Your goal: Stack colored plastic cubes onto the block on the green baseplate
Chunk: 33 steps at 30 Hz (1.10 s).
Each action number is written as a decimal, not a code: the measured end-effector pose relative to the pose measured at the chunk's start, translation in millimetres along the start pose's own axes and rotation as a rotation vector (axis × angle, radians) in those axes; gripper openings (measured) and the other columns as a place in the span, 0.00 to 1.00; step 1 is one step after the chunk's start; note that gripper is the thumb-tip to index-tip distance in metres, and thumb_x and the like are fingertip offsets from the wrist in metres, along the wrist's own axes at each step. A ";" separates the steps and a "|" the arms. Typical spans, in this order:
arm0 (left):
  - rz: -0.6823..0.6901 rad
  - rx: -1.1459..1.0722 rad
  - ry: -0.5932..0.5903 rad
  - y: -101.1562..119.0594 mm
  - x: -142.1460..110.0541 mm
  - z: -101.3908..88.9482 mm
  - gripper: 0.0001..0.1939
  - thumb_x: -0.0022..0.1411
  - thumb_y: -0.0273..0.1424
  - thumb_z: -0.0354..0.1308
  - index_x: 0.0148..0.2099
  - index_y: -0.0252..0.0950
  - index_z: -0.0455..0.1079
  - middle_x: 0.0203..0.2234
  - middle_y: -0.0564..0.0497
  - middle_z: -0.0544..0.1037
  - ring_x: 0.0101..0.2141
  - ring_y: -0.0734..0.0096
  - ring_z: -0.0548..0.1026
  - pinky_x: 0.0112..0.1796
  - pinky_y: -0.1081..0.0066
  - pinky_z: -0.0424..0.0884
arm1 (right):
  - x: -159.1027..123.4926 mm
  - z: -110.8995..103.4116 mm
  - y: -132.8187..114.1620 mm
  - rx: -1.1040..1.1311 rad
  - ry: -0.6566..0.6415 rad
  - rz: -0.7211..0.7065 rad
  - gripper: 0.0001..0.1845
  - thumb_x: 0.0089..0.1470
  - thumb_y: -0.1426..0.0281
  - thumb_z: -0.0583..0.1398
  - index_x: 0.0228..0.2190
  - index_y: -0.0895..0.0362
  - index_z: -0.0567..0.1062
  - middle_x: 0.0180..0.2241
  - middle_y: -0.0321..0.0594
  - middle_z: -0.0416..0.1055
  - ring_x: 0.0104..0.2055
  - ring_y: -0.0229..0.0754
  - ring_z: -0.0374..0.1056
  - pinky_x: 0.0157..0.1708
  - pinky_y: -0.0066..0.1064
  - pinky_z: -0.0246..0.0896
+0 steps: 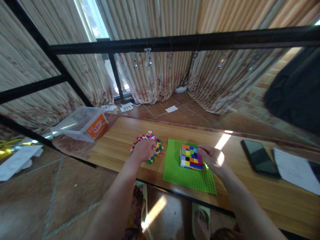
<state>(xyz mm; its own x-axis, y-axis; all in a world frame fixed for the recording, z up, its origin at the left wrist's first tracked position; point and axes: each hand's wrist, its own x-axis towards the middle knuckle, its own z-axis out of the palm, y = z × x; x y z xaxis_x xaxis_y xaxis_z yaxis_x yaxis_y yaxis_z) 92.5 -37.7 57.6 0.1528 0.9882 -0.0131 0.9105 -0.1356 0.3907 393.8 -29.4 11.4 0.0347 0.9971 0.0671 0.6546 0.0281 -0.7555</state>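
Note:
A pile of small coloured toy bricks lies on the wooden table, and my left hand is over it with its fingers curled in. Whatever those fingers hold, if anything, is hidden. Right of the pile is a green studded baseplate. On it stands a flat rectangular block of multicoloured bricks. My right hand is at the block's far right corner, thumb and fingers pinched together at its edge. Anything between these fingertips is too small to make out.
A black phone and a white paper sheet lie at the right on the table. A clear plastic box with an orange label stands beyond the table's left end. A black metal bar crosses behind.

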 end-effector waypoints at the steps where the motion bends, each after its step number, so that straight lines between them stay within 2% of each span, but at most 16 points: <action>1: -0.008 -0.009 0.009 0.5 0.7 1.5 0.04 0.50 0.26 0.61 0.29 0.39 0.76 0.27 0.48 0.79 0.35 0.63 0.75 0.41 0.69 0.67 | 0.1 0.4 1.1 -0.004 -0.001 -0.004 0.20 0.52 0.58 0.55 0.38 0.57 0.80 0.32 0.42 0.79 0.33 0.45 0.75 0.32 0.33 0.69; 6: -0.038 -0.038 -0.015 3.1 4.6 3.6 0.07 0.48 0.23 0.60 0.20 0.38 0.71 0.19 0.52 0.74 0.29 0.67 0.73 0.37 0.71 0.66 | -1.4 0.3 1.8 0.016 -0.021 -0.006 0.21 0.53 0.57 0.54 0.39 0.57 0.79 0.33 0.43 0.79 0.34 0.45 0.75 0.32 0.33 0.69; 10: -0.006 -0.010 -0.019 4.1 8.2 1.7 0.07 0.50 0.25 0.58 0.23 0.37 0.72 0.22 0.52 0.76 0.29 0.68 0.73 0.36 0.71 0.65 | -3.3 -2.4 -5.0 0.049 -0.012 -0.005 0.20 0.53 0.58 0.56 0.39 0.57 0.79 0.34 0.44 0.79 0.34 0.45 0.74 0.34 0.33 0.69; 14: 0.104 -0.163 0.023 13.4 10.6 3.5 0.06 0.54 0.25 0.57 0.29 0.36 0.75 0.27 0.50 0.79 0.31 0.70 0.74 0.36 0.72 0.66 | -5.0 -6.1 -19.5 0.122 0.179 0.020 0.19 0.52 0.59 0.58 0.37 0.59 0.80 0.36 0.46 0.78 0.35 0.46 0.73 0.37 0.37 0.69; 16: 0.155 -0.306 0.010 24.1 10.7 7.2 0.06 0.55 0.26 0.56 0.31 0.35 0.75 0.27 0.50 0.79 0.30 0.71 0.74 0.35 0.73 0.67 | -7.0 -6.8 -28.1 0.194 0.267 -0.019 0.17 0.52 0.59 0.58 0.35 0.58 0.80 0.36 0.45 0.78 0.37 0.45 0.73 0.38 0.37 0.69; 18: 0.183 -0.462 -0.011 36.9 10.6 12.9 0.06 0.56 0.26 0.55 0.33 0.35 0.75 0.28 0.50 0.79 0.31 0.71 0.75 0.35 0.73 0.68 | -10.0 -5.8 -35.4 0.263 0.288 -0.098 0.16 0.53 0.60 0.58 0.34 0.57 0.79 0.36 0.44 0.78 0.38 0.44 0.73 0.39 0.36 0.69; 24: 0.166 -0.823 -0.073 66.5 11.3 28.5 0.03 0.53 0.27 0.60 0.32 0.34 0.74 0.28 0.51 0.79 0.30 0.72 0.75 0.34 0.73 0.69 | -20.7 1.0 -44.2 0.274 0.116 -0.331 0.11 0.57 0.65 0.58 0.37 0.54 0.78 0.37 0.40 0.77 0.38 0.41 0.72 0.40 0.35 0.68; 33: 0.114 -1.154 -0.141 83.1 10.4 30.6 0.06 0.50 0.27 0.64 0.32 0.32 0.74 0.26 0.53 0.77 0.29 0.76 0.73 0.35 0.74 0.68 | -30.9 1.6 -52.7 0.290 -0.045 -0.399 0.13 0.56 0.71 0.58 0.41 0.50 0.78 0.38 0.38 0.76 0.40 0.39 0.72 0.41 0.34 0.69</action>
<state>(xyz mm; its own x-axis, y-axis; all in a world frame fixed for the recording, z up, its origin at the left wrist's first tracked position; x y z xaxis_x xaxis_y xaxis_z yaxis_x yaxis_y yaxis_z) 181.6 -40.9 61.8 0.3184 0.9480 0.0025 0.0102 -0.0060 0.9999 356.9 -61.6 48.1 -0.2126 0.9063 0.3652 0.3724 0.4207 -0.8273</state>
